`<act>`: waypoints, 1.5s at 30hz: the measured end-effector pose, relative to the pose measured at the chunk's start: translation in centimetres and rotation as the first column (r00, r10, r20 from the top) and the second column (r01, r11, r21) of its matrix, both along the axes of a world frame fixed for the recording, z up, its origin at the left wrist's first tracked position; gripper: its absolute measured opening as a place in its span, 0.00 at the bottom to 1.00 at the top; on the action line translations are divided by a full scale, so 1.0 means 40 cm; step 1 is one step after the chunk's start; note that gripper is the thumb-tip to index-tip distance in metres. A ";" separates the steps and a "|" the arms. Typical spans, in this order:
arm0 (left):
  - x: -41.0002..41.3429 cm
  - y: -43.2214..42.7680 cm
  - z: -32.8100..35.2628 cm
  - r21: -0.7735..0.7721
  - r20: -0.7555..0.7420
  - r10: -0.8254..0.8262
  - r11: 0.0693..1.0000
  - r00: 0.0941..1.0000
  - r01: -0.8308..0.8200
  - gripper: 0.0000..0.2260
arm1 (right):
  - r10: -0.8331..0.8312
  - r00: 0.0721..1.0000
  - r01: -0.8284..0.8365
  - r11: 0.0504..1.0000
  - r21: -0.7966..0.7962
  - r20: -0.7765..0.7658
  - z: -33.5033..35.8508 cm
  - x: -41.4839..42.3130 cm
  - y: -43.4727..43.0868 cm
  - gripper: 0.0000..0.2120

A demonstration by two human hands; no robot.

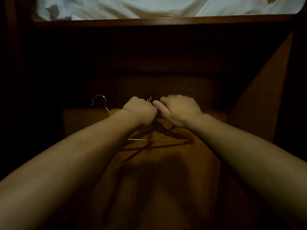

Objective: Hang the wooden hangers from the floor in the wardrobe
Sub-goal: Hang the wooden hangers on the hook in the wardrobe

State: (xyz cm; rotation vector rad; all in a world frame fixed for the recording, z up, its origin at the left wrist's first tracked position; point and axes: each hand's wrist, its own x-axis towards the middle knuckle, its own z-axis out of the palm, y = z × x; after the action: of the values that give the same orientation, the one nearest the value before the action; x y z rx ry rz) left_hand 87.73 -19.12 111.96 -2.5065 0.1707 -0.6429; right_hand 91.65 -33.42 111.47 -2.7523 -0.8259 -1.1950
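Two bare arms reach into the dim wardrobe: your left hand (139, 110) is clenched around a bunch of wooden hangers (159, 135) at their metal hooks (150, 98), your right hand (178, 110) pinching the same hooks. Another hanger's hook (99, 100) shows just left.

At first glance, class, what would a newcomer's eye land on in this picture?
Two bare forearms reach in from the bottom corners, the left hand and right hand meeting mid-frame over a bunch of wooden hangers. A lone metal hook gleams left of them. White bedding glows across the top edge.
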 end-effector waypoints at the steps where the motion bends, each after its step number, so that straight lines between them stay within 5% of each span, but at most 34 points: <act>1: 0.003 -0.005 -0.008 0.000 -0.006 -0.011 1.000 1.000 0.011 0.08 | 0.030 0.998 -0.028 0.999 0.035 -0.054 -0.026 -0.011 -0.003 0.26; 7: 0.045 0.002 -0.059 0.069 0.001 -0.164 0.984 0.986 0.164 0.16 | 0.001 0.985 0.013 0.997 0.081 -0.170 -0.144 0.010 -0.051 0.19; 14: 0.056 0.097 -0.096 0.128 0.336 -0.402 0.915 0.851 0.382 0.32 | -0.017 0.997 0.033 0.977 0.213 -0.073 -0.167 0.061 -0.135 0.15; 17: 0.048 0.177 -0.121 -0.080 0.452 -0.322 0.914 0.832 0.398 0.38 | -0.037 0.997 0.059 0.936 0.346 -0.070 -0.169 0.073 -0.184 0.17; 20: 0.053 0.217 -0.155 -0.388 0.440 -0.106 0.873 0.892 0.296 0.35 | -0.123 0.991 0.136 0.903 0.408 -0.057 -0.169 0.083 -0.215 0.24; 23: 0.077 0.234 -0.193 -0.521 0.377 -0.089 0.803 0.922 0.290 0.18 | -0.191 0.979 0.205 0.892 0.402 -0.075 -0.185 0.093 -0.219 0.27; 28: 0.134 0.215 -0.253 -0.522 0.147 -0.126 0.833 0.981 0.185 0.15 | -0.240 0.960 0.276 0.898 0.343 -0.145 -0.246 0.131 -0.250 0.27; 45: 0.364 0.168 -0.249 -0.635 -0.053 0.092 0.766 0.994 -0.105 0.18 | -0.188 0.942 0.265 0.924 0.274 -0.278 -0.275 0.407 -0.230 0.28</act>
State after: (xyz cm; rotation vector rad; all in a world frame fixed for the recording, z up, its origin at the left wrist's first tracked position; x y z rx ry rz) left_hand 102.31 -12.40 102.00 -3.1496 -0.2185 -0.7225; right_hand 107.92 -42.64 100.48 -2.7055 -0.2708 -0.8867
